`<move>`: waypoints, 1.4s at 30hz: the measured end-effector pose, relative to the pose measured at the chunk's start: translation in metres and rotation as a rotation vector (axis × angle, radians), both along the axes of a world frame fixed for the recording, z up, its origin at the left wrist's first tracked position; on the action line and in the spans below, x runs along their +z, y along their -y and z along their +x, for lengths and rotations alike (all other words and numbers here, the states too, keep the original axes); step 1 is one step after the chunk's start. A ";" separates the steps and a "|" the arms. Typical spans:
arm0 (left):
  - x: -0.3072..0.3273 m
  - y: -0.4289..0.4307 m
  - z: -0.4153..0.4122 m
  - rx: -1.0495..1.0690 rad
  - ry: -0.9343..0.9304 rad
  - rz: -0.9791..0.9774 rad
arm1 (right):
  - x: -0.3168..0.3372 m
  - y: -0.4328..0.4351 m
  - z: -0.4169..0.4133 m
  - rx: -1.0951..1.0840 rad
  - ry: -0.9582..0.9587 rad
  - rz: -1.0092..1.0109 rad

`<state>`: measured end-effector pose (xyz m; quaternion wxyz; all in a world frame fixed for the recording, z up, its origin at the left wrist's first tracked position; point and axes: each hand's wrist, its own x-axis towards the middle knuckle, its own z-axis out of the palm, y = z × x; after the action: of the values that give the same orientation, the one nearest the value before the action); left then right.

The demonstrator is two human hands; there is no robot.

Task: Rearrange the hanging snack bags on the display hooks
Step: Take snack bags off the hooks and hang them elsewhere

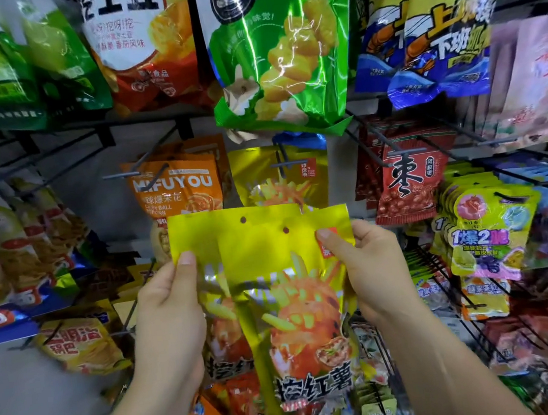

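Fingers (186,260) of the left hand (170,299) are pinched on the upper left corner of the rear yellow bag (200,233), with the thumb in front. The upper right corner of the front yellow bag (292,308) is pinched by the right hand (369,264), its thumb laid over a small orange label.

Both bags are held upright with the long axis vertical. The front one overlaps the rear one and sits a little lower and to the right. Neither is on a hook yet.

A hang hole is punched in each top strip. The rear hole (243,219) lies higher and to the left, and the front hole (285,230) lower and to the right, just beside the right thumb. The two holes are not lined up.

Beyond and above them the hook (286,163) is seen, almost straight over the front hole, already carrying a matching hanging bag (262,181). Its tip appears to point out toward the hands. The coming move is therefore judged to be a lift followed by a push away, led by the nearer right hand. The rear hole would first have to be slid across if both bags are to be threaded together.

The hook is flanked by an orange popcorn bag (177,191) on the left and a red date bag (404,184) on the right. Farther up, a green chicken-piece bag (283,68) hangs low over the hook, so headroom may be tight.
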<state>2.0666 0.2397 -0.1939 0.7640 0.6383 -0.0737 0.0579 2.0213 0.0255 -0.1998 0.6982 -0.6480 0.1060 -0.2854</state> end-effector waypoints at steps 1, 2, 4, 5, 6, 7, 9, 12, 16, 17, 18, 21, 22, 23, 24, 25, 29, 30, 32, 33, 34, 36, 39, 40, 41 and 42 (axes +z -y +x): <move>0.000 -0.003 0.002 0.033 0.008 0.001 | 0.004 0.002 0.001 -0.024 0.018 -0.014; 0.000 -0.007 0.004 0.059 0.014 0.003 | 0.008 0.004 0.003 -0.052 0.034 -0.034; -0.002 -0.014 0.007 0.107 0.023 0.029 | 0.015 0.008 0.008 -0.097 0.058 -0.086; -0.003 -0.017 0.008 0.133 0.044 0.044 | 0.019 0.009 0.010 -0.107 0.070 -0.104; -0.003 -0.019 0.009 0.153 0.063 0.067 | 0.022 0.009 0.012 -0.114 0.079 -0.121; -0.004 -0.021 0.010 0.171 0.074 0.091 | 0.026 0.009 0.014 -0.115 0.083 -0.138; -0.003 -0.023 0.010 0.206 0.098 0.114 | 0.030 0.009 0.018 -0.129 0.095 -0.155; -0.006 -0.027 0.013 0.241 0.117 0.098 | 0.033 0.007 0.025 -0.164 0.105 -0.178; -0.006 -0.030 0.009 0.239 0.142 0.117 | 0.033 0.003 0.034 -0.189 0.092 -0.206; -0.005 -0.030 0.008 0.235 0.144 0.121 | 0.033 0.002 0.035 -0.198 0.089 -0.204; -0.005 -0.030 0.009 0.237 0.144 0.127 | 0.032 0.002 0.036 -0.204 0.086 -0.197; -0.003 -0.031 0.011 0.260 0.131 0.168 | 0.032 0.002 0.040 -0.226 0.079 -0.182; -0.003 -0.031 0.012 0.263 0.133 0.180 | 0.032 0.002 0.040 -0.233 0.081 -0.177; -0.002 -0.031 0.011 0.266 0.136 0.188 | 0.032 0.003 0.041 -0.237 0.087 -0.176; -0.003 -0.032 0.011 0.267 0.138 0.191 | 0.032 0.003 0.042 -0.245 0.092 -0.186; -0.002 -0.032 0.010 0.267 0.137 0.194 | 0.032 0.003 0.042 -0.254 0.090 -0.207; -0.004 -0.037 0.012 0.285 0.136 0.214 | 0.032 0.005 0.052 -0.275 0.073 -0.239; -0.005 -0.040 0.014 0.292 0.138 0.224 | 0.032 0.005 0.056 -0.282 0.067 -0.238; -0.006 -0.045 0.017 0.310 0.133 0.240 | 0.033 0.007 0.066 -0.309 0.052 -0.239; -0.006 -0.047 0.018 0.321 0.125 0.245 | 0.034 0.009 0.072 -0.324 0.044 -0.243; -0.006 -0.048 0.019 0.328 0.117 0.240 | 0.035 0.011 0.080 -0.337 0.035 -0.247; -0.005 -0.049 0.018 0.338 0.113 0.235 | 0.036 0.015 0.094 -0.354 0.007 -0.262; 0.002 -0.045 0.011 0.308 0.100 0.235 | 0.037 0.020 0.109 -0.400 -0.029 -0.294; 0.005 -0.042 0.009 0.269 0.094 0.231 | 0.038 0.022 0.111 -0.416 -0.032 -0.308; 0.007 -0.038 0.006 0.222 0.083 0.219 | 0.039 0.023 0.110 -0.431 -0.039 -0.325; 0.010 -0.035 0.003 0.174 0.069 0.201 | 0.040 0.025 0.109 -0.444 -0.048 -0.345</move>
<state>2.0699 0.2749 -0.1841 0.6852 0.7134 -0.0498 0.1381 2.1298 0.0008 -0.1600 0.4950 -0.7248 0.2120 -0.4297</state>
